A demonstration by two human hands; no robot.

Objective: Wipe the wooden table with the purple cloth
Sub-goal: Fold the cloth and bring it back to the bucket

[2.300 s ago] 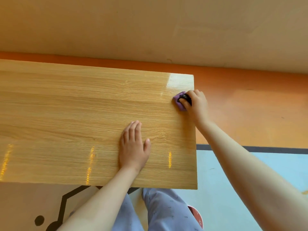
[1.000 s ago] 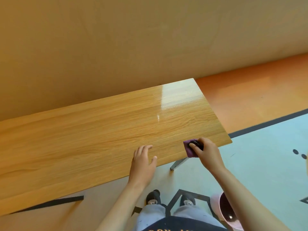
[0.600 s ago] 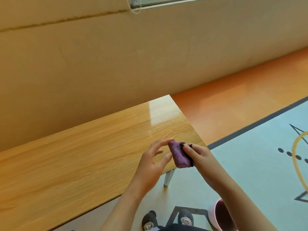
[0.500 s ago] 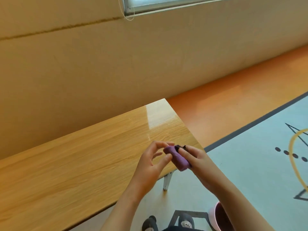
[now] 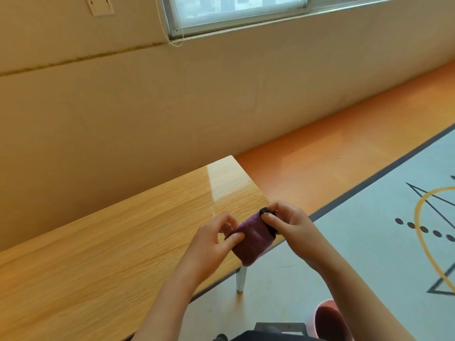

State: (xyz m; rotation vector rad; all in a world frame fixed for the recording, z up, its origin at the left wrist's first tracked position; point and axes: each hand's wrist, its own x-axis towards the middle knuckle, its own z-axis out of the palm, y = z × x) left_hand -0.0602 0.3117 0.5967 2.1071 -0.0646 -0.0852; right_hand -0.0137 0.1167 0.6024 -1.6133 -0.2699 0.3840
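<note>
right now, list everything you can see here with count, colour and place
wooden table: one, light oak, left and centre, against the wall
table leg: one seen, pale, under the near right corner
purple cloth: one, purple with a dark edge, held in the air over the table's right corner
window: one, grey frame, top of the wall
wall plate: one, cream, top left
pink tub: one, on the floor, bottom right
left hand: fingers pinching the cloth
right hand: fingers pinching the cloth

pink bowl (image 5: 330,321) cut off below
</note>
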